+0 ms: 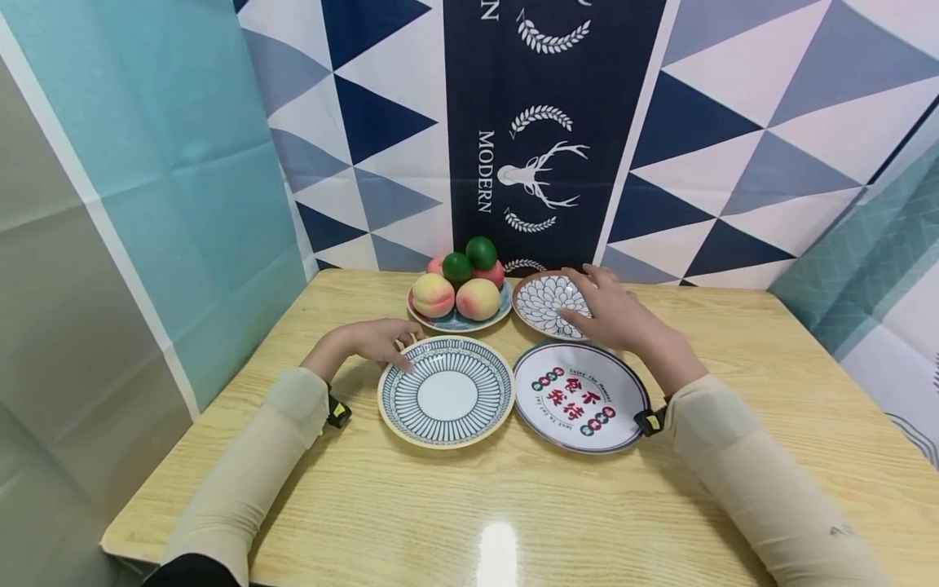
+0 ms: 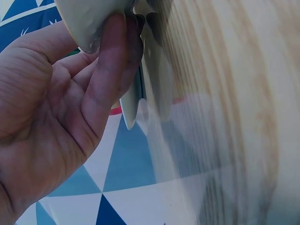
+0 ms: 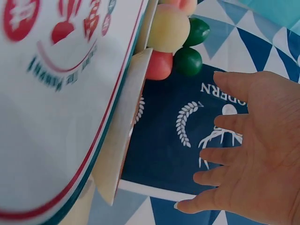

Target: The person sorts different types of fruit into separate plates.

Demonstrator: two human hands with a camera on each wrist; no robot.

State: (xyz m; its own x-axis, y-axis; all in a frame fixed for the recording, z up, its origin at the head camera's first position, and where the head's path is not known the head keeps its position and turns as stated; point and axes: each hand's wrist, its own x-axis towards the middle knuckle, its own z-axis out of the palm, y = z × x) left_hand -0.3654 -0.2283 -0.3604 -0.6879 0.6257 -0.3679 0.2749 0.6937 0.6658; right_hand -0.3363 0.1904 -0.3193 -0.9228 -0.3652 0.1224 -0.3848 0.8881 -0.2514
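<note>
My left hand [image 1: 374, 341] pinches the left rim of a yellow-edged plate with blue radiating stripes [image 1: 447, 395]. The left wrist view shows the thumb on one face of this plate [image 2: 93, 18] and fingers at the other. Over the right side of a brown-rimmed, petal-patterned plate [image 1: 543, 302] is my right hand [image 1: 616, 314], fingers spread. In the right wrist view it holds nothing and stands apart from the plate [image 3: 124, 122]. A white plate with red characters [image 1: 623, 408] lies in front, under the right wrist.
Behind the striped plate, a blue plate [image 1: 458, 324] bears several peaches [image 1: 478, 299] and two green fruits [image 1: 482, 253]. All plates sit close together on a wooden table [image 1: 411, 505]. A patterned cloth [image 1: 396, 196] hangs at the table's far edge.
</note>
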